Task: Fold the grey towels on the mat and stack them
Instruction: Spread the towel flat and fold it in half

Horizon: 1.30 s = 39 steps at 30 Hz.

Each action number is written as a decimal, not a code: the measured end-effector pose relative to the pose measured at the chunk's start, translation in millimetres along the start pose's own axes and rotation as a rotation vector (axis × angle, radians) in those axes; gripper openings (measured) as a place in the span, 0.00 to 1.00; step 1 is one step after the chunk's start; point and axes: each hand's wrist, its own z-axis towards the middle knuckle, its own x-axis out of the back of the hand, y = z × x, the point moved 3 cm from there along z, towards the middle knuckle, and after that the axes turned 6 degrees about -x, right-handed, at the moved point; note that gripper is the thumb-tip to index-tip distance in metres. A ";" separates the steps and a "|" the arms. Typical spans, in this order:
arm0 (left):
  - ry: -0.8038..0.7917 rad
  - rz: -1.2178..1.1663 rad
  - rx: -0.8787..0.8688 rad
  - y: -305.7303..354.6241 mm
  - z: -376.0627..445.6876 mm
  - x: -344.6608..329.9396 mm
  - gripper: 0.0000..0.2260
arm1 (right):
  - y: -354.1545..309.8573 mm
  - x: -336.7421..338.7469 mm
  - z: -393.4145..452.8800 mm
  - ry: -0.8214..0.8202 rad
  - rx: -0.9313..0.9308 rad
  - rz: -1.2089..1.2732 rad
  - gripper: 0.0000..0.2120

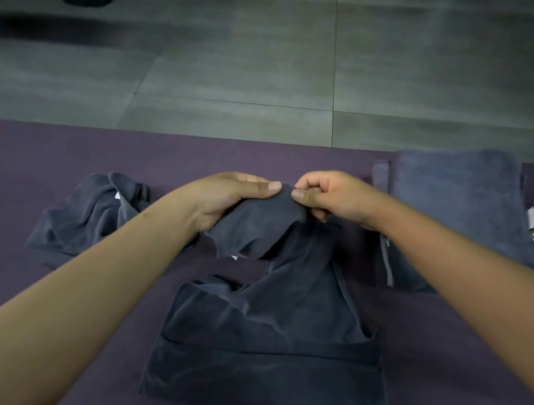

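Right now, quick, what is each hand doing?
Left hand: closed, holding the raised edge of the grey towel.
Right hand: closed, pinching the same edge of that towel.

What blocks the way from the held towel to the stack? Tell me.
Nothing visible does. Both hands, left hand and right hand, pinch the towel at its raised end. The stack lies to the right on the mat, with only the right forearm over the path.
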 end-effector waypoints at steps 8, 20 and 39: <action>0.020 0.082 0.067 -24.2 -4.3 9.4 0.16 | 0.3 22.8 -0.5 0.258 0.032 0.490 0.10; 0.234 0.340 -0.337 -3.4 -10.8 6.2 0.12 | 20.3 19.3 -19.1 0.336 -0.054 0.113 0.11; -0.300 0.259 0.149 -28.0 -10.4 54.6 0.31 | 10.3 58.1 -34.0 0.164 -0.174 0.372 0.10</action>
